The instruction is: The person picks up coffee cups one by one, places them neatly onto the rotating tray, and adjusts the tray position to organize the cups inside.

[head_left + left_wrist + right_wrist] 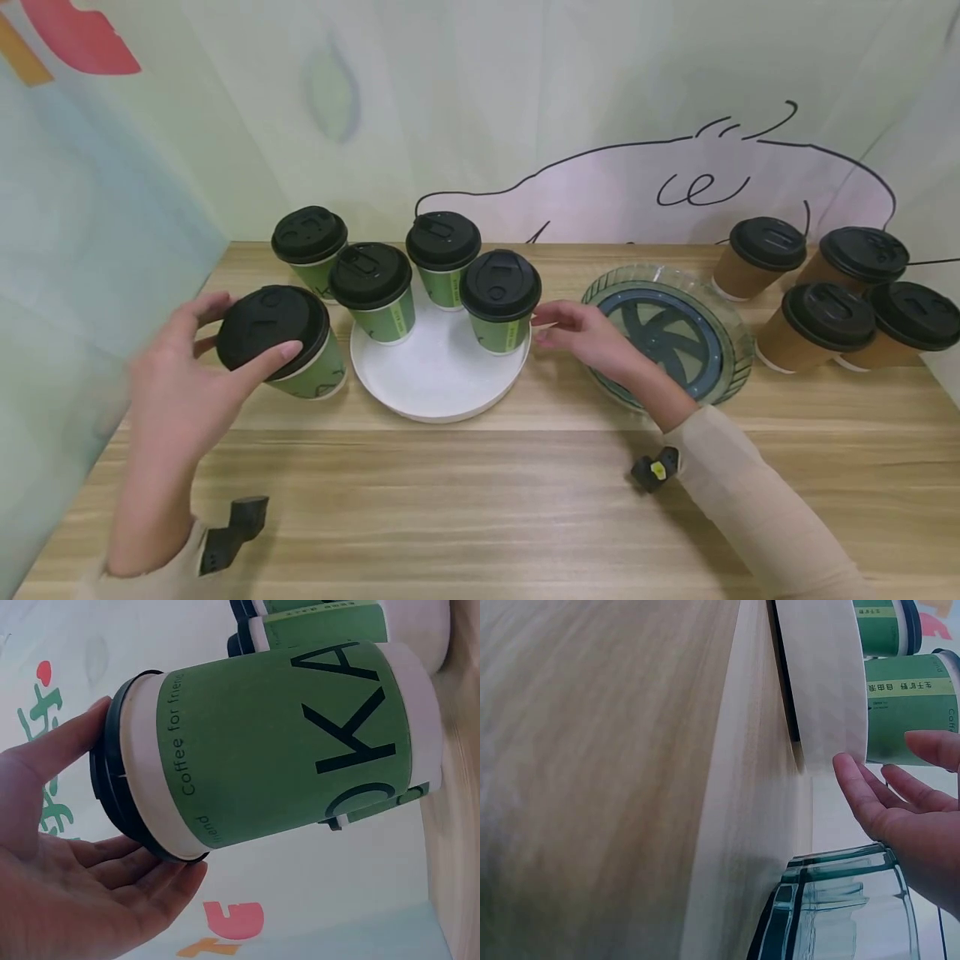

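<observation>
My left hand grips a green paper coffee cup by its black lid, thumb on one side and fingers on the other. In the left wrist view the cup is tilted, and its base looks near the table. A round white tray carries three similar lidded green cups. Beside its right edge is my right hand, its fingers extended and holding nothing. In the right wrist view a fingertip meets or nearly meets the tray rim; contact cannot be told.
Another green cup stands behind the held one. A clear greenish ribbed dish sits under my right forearm. Several brown lidded cups cluster at the far right. A printed curtain backs the wooden table.
</observation>
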The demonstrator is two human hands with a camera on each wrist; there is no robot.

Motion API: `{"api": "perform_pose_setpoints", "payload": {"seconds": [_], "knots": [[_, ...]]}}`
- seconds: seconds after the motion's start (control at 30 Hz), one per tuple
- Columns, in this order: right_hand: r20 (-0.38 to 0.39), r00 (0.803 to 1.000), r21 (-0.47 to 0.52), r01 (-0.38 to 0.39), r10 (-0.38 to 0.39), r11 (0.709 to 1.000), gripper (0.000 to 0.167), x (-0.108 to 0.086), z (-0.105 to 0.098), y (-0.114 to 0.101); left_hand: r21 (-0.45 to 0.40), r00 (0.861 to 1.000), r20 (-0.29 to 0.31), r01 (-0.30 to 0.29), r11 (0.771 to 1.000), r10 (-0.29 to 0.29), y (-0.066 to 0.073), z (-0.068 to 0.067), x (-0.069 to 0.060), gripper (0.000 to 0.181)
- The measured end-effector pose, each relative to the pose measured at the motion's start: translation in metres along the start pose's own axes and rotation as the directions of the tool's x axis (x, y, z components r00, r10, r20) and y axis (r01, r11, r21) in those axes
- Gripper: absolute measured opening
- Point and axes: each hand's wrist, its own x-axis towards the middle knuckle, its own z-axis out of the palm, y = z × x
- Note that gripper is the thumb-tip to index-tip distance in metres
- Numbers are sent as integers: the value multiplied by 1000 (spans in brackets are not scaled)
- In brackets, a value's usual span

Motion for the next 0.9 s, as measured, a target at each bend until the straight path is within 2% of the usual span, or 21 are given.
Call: {"api": "perform_pose_setpoints", "payload": {"seconds": [0.43, 0.8, 0.9], "knots": [[1, 1000, 1, 0, 0, 1000, 34, 0, 0, -1, -26, 999, -3, -49, 998, 49, 20, 4, -12, 82], [-3, 1000, 5, -3, 3, 1000, 34, -1, 0, -1, -72, 995, 24, -94, 993, 96, 35, 15, -13, 82], [-1, 1000, 5, 0, 0, 1000, 35, 0, 0, -1, -87, 992, 29, -123, 989, 126, 38, 20, -13, 81]]}}
